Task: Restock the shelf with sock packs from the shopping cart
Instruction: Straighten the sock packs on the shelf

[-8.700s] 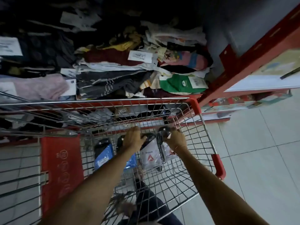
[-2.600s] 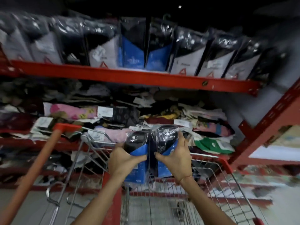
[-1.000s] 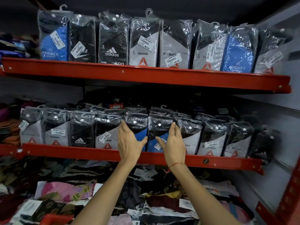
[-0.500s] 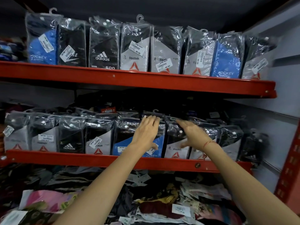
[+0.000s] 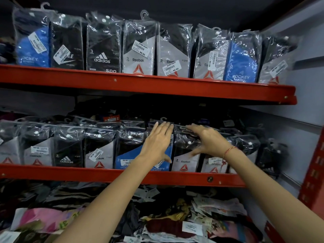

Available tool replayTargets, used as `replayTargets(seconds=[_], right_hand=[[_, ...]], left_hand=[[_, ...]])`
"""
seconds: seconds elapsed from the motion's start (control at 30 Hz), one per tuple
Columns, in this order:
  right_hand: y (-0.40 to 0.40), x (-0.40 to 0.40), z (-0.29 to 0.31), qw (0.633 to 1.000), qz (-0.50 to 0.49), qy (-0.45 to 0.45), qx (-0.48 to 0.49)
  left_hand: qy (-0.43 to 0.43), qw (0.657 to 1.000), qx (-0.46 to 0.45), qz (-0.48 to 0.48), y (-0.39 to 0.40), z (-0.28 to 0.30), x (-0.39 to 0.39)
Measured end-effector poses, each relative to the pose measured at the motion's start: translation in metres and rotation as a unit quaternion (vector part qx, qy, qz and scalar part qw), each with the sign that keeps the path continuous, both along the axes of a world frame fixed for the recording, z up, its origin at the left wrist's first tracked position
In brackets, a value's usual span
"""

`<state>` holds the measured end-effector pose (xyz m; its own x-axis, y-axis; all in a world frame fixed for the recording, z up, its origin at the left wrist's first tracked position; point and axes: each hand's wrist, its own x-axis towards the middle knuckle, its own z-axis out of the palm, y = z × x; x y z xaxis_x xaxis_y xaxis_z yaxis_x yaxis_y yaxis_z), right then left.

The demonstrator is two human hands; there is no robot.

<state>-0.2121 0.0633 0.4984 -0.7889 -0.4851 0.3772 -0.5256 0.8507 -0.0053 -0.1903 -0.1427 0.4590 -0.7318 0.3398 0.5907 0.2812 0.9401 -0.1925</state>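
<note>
Standing in a row along the front edge of the middle shelf, clear-wrapped sock packs face outward, each upright or leaning slightly back. From the left end come grey-and-black Reebok packs, then a black Adidas pack, then another Reebok pack, then a blue-and-black Jockey pack. Just right of it stands a second Jockey pack, mostly covered by the left hand, which lies flat against its front with fingers straight, together and pointing up toward the hanger hook; it grips nothing. Touching that pack's right side is a grey Reebok pack. The right hand rests palm-down over this pack's top, fingers spread wide and thumb splayed low, pressing the plastic rather than closing on it; a thin red thread circles its wrist. Further packs continue toward the right end of the shelf, darker and harder to read. Above, the upper shelf carries a similar full row. Below the middle shelf, loose folded garments with paper tags lie heaped.
</note>
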Motion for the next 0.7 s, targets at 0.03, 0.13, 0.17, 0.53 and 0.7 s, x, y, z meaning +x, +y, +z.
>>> replayTargets(seconds=[0.03, 0.13, 0.17, 0.53, 0.7], right_hand=[[0.007, 0.001, 0.006, 1.0, 0.005, 0.008, -0.016], [0.036, -0.002, 0.021, 1.0, -0.028, 0.011, -0.008], [0.045, -0.002, 0.023, 0.999, -0.052, -0.006, 0.011], [0.061, -0.011, 0.001, 0.995, -0.094, 0.026, 0.036], [0.068, -0.007, 0.01, 0.997, -0.066, -0.042, 0.028]], left_hand=[[0.009, 1.0, -0.002, -0.015, 0.005, 0.002, 0.0], [0.022, 0.999, -0.015, -0.042, 0.024, 0.008, -0.003], [0.02, 0.999, -0.023, -0.042, 0.031, 0.008, -0.005], [-0.019, 0.999, 0.027, -0.026, 0.061, 0.0, -0.023], [-0.01, 0.999, 0.018, -0.035, 0.066, 0.001, -0.023]])
